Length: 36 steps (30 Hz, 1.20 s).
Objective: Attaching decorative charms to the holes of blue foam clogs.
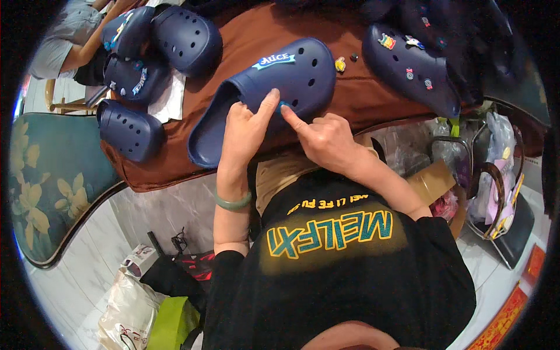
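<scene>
A large navy clog (312,79) lies at an angle on the brown cloth in front of me, toe to the far right. A blue and white banner-shaped charm (274,60) sits on its upper. With its thumb raised along the upper, my left hand (244,131) grips the clog at the foot opening, its other fingers partly hidden inside. The outstretched index finger of my right hand (328,137) touches a small blue shoe charm (282,104) near a vent hole; its other fingers are curled. Past the toe lie a yellow charm (340,63) and a small dark piece (353,57).
Several navy clogs (188,41) are gathered at the left, some with charms. Another charm-covered clog (408,70) lies at the right. A brown cloth (245,26) covers the work surface. Chairs (55,186) flank it, and bags (131,309) stand on the floor.
</scene>
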{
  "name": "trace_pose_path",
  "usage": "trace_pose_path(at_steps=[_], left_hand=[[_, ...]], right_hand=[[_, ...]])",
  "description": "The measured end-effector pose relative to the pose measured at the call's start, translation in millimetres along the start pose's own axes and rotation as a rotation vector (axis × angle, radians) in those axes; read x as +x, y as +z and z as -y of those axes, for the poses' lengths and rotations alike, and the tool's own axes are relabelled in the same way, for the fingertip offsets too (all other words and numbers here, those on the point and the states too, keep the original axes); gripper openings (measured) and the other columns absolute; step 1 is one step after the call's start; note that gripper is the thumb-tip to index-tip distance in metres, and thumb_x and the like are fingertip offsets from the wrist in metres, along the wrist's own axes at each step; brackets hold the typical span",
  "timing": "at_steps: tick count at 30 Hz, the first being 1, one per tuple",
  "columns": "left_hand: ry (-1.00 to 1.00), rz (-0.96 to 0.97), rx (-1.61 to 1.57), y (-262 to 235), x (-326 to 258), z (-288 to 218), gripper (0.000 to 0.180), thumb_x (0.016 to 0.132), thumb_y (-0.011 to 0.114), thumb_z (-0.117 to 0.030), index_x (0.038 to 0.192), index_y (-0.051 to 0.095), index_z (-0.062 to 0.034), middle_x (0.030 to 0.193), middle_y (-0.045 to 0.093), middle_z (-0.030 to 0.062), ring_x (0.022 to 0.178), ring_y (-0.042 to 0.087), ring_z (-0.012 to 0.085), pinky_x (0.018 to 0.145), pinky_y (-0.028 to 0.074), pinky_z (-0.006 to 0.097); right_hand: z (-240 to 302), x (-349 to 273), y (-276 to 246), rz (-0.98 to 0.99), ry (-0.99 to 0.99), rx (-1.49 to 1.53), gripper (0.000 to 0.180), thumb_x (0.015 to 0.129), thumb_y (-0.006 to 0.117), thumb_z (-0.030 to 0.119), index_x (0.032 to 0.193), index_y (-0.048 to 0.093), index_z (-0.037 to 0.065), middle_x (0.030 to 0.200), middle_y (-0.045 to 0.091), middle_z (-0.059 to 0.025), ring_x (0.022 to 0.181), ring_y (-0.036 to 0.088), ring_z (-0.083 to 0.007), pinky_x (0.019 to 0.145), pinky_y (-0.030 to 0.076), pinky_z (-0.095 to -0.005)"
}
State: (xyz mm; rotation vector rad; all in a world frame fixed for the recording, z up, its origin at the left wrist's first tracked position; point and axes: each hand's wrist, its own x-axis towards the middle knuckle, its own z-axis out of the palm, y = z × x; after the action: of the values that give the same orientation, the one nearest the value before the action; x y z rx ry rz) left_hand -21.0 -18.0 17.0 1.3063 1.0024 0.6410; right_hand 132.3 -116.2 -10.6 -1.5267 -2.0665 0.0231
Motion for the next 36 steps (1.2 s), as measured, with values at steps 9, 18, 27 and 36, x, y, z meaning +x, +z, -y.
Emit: trace_pose_path(at_steps=[9,18,27,36], left_hand=[[0.028,0.100,0.097,-2,-10,-16,0.028,0.078,0.073,-0.005,0.103,0.063,0.0040,0.094,0.067,0.0051,0.083,0.062,0.0121,0.077,0.050,0.027],[0.005,-0.023,0.045,-8,-14,-13,0.031,0.075,0.074,-0.001,0.103,0.064,0.0058,0.099,0.067,0.0068,0.088,0.062,0.0127,0.083,0.048,0.027],[0.019,0.010,-0.071,-13,-16,-10,0.035,0.075,0.075,-0.001,0.107,0.062,0.0047,0.101,0.067,0.0064,0.089,0.062,0.0125,0.084,0.049,0.028],[0.036,0.036,-0.064,-12,-14,-8,0.033,0.076,0.074,-0.002,0.107,0.063,0.0035,0.100,0.067,0.0058,0.088,0.062,0.0119,0.082,0.049,0.027]], right_hand=[[-27,3,-17,-0.180,0.255,0.581,0.020,0.084,0.064,0.007,0.104,0.068,0.005,0.080,0.067,-0.0140,0.071,0.066,-0.0285,0.062,0.052,-0.0346],[-110,11,-6,-0.249,0.236,-0.146,0.020,0.083,0.067,0.013,0.102,0.063,0.007,0.092,0.060,-0.0096,0.077,0.061,-0.0281,0.065,0.051,-0.0368],[-60,17,-4,-0.522,0.029,0.177,0.024,0.071,0.077,0.006,0.093,0.066,0.007,0.087,0.067,-0.0075,0.075,0.065,-0.0237,0.064,0.050,-0.0341],[-36,18,3,-0.413,-0.037,0.008,0.032,0.071,0.076,0.011,0.102,0.069,0.013,0.082,0.057,-0.0013,0.074,0.054,-0.0214,0.065,0.043,-0.0340]])
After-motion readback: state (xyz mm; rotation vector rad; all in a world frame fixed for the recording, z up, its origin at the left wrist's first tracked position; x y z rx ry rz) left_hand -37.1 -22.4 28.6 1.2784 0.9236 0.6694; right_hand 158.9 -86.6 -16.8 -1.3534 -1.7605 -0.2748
